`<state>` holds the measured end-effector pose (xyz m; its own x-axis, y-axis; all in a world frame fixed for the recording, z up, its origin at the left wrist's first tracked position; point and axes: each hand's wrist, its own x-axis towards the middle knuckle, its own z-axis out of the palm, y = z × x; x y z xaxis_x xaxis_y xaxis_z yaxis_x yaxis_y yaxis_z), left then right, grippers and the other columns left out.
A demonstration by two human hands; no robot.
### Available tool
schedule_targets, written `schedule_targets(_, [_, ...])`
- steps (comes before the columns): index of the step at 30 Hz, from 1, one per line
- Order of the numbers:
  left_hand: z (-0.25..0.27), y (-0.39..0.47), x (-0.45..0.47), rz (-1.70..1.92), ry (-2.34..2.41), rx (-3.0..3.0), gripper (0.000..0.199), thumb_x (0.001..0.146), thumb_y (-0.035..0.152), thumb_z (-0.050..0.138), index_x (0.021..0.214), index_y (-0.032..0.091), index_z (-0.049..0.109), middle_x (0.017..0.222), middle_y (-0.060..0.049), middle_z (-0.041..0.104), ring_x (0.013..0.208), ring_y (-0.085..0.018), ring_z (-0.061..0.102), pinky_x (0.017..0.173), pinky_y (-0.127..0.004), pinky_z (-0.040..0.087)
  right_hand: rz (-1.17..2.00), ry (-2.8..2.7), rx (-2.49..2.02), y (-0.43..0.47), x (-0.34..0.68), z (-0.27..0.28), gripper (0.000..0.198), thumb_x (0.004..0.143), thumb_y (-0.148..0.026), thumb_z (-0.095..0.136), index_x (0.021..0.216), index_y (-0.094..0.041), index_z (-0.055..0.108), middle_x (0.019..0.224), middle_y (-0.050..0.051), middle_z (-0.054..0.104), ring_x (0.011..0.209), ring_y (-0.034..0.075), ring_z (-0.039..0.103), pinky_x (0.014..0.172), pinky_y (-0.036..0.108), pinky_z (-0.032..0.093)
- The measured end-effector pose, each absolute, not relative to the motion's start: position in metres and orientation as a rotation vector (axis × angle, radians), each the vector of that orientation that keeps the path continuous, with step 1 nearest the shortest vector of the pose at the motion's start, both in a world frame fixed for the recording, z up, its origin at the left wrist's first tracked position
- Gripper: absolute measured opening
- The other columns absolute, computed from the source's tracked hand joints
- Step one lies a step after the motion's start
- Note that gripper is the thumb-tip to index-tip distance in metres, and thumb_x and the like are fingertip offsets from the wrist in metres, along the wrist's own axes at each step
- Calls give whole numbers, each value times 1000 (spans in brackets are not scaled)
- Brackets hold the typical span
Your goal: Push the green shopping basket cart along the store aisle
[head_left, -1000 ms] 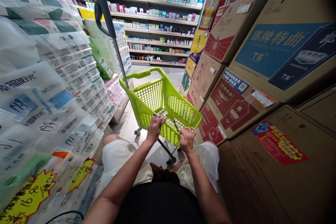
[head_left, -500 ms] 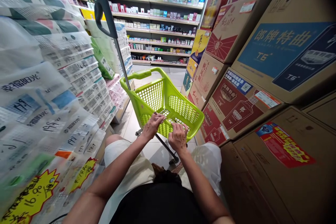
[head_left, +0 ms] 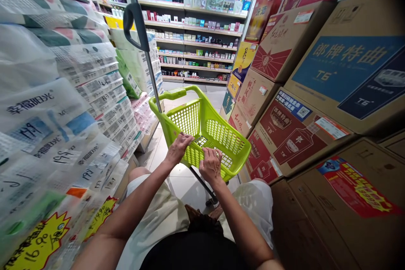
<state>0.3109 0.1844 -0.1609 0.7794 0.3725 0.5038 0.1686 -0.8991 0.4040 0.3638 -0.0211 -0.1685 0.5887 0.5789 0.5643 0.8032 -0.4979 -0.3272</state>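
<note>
A lime-green plastic shopping cart [head_left: 211,110] with perforated walls stands right before my knees, tilted in the view. My left hand [head_left: 179,147] has its fingers curled over the near rim of the cart. A little to the right, my right hand [head_left: 211,165] grips that same rim, knuckles up. The floor shows through the openwork bottom between the walls. On the cart's left side rises a grey metal pole [head_left: 154,76] topped by a dark grey loop handle [head_left: 144,31]; neither hand touches it.
Stacked paper packs [head_left: 95,67] in plastic wrap line the left side, with yellow price signs [head_left: 41,240]. Cardboard cartons [head_left: 354,71] are piled high on the right. Across the tiled aisle, a wall shelf [head_left: 196,27] holds rows of small boxes and bottles.
The whole view has shifted slightly, so cart, shelves and cartons sit a little lower and further right. Both hands stay on the cart's rim.
</note>
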Motion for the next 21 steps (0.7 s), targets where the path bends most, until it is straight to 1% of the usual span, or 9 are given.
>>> schedule_targets(3, [-156, 199, 307, 949, 598, 2588, 41, 104, 29, 44, 138, 26, 65, 120, -15, 58, 99, -24, 65, 79, -36, 61, -522, -1106, -2242, -16, 367, -167, 48, 81, -12, 53, 128, -15, 59, 125, 13, 69, 119, 26, 57, 119, 44, 18])
schedule_targets(6, [-147, 214, 304, 801, 408, 2686, 38, 102, 32, 49, 135, 29, 68, 121, -13, 58, 103, -25, 65, 81, -35, 60, -511, -1106, -2247, -13, 371, -165, 48, 80, -11, 53, 127, -16, 59, 123, 13, 70, 117, 27, 58, 117, 44, 21])
schedule_targets(7, [-143, 220, 303, 781, 414, 2685, 37, 102, 32, 49, 134, 30, 68, 120, -12, 58, 100, -24, 65, 79, -34, 60, -506, -1106, -2248, -12, 372, -164, 47, 80, -11, 54, 127, -16, 59, 123, 13, 70, 116, 27, 59, 117, 44, 22])
schedule_targets(9, [-134, 232, 303, 868, 599, 2618, 40, 103, 33, 44, 136, 29, 67, 119, -13, 58, 94, -23, 65, 75, -33, 59, -498, -1110, -2250, -10, 374, -164, 46, 80, -11, 53, 125, -17, 60, 121, 12, 71, 115, 27, 60, 116, 43, 23])
schedule_targets(11, [-125, 242, 302, 911, 679, 2602, 42, 104, 34, 43, 138, 28, 66, 121, -13, 57, 92, -23, 65, 73, -33, 59, -490, -1120, -2252, -9, 376, -165, 45, 80, -11, 53, 123, -17, 61, 120, 12, 71, 112, 26, 60, 114, 42, 25])
schedule_targets(14, [-119, 253, 301, 815, 527, 2705, 41, 102, 36, 47, 138, 30, 66, 121, -11, 57, 95, -24, 65, 73, -31, 58, -478, -1138, -2249, -6, 378, -168, 43, 80, -11, 53, 122, -17, 62, 116, 11, 72, 109, 26, 62, 112, 41, 27])
schedule_targets(18, [-115, 263, 299, 949, 682, 2606, 43, 104, 39, 44, 140, 27, 64, 123, -11, 57, 90, -21, 65, 71, -31, 57, -475, -1150, -2245, 0, 380, -170, 40, 80, -12, 53, 118, -17, 63, 113, 10, 73, 106, 25, 62, 111, 40, 28])
schedule_targets(21, [-111, 273, 298, 862, 566, 2693, 41, 103, 39, 47, 138, 29, 66, 123, -11, 58, 89, -22, 66, 75, -32, 56, -486, -1161, -2233, 3, 382, -171, 40, 80, -12, 54, 119, -17, 64, 112, 10, 73, 106, 25, 62, 110, 40, 28])
